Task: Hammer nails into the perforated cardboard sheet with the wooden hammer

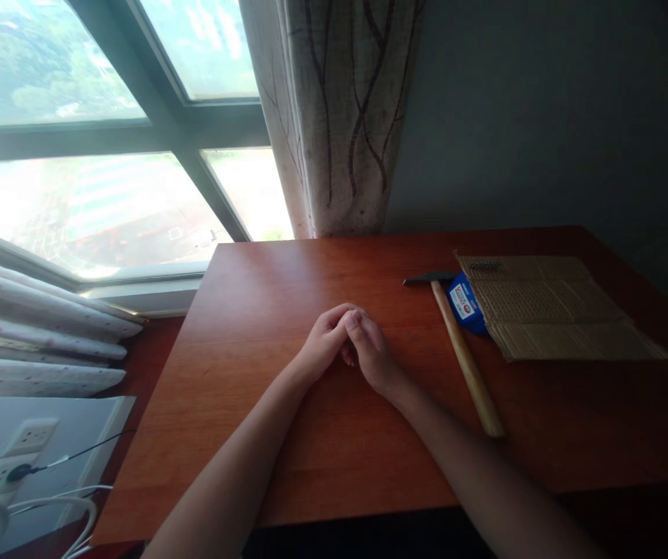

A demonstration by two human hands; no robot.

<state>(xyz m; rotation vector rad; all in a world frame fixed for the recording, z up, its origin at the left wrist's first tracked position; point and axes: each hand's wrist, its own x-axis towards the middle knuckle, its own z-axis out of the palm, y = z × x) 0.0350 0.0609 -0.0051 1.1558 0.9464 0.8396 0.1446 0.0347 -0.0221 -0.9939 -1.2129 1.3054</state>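
My left hand (pixel 326 334) and my right hand (pixel 373 353) are clasped together above the middle of the wooden table (pixel 252 310), fingers closed on each other. No object shows in either one. To the right of my right hand lies a hammer (pixel 466 357), its pale wooden handle slanting toward me and its dark head at the far end. Touching or close beside the hammer is a blue box (pixel 466 304) with a white label, partly covered by a flat piece of brown cardboard (pixel 555 310). A small group of metal pieces, perhaps nails (pixel 485 265), rests on the cardboard's far left corner.
A patterned curtain (pixel 345 116) hangs behind the table's far edge, beside a grey wall (pixel 543 116). On the left are a window (pixel 176 128), a second curtain (pixel 36 334), and a wall socket (pixel 32 436) with a black plug (pixel 19 471) and white cables (pixel 86 505).
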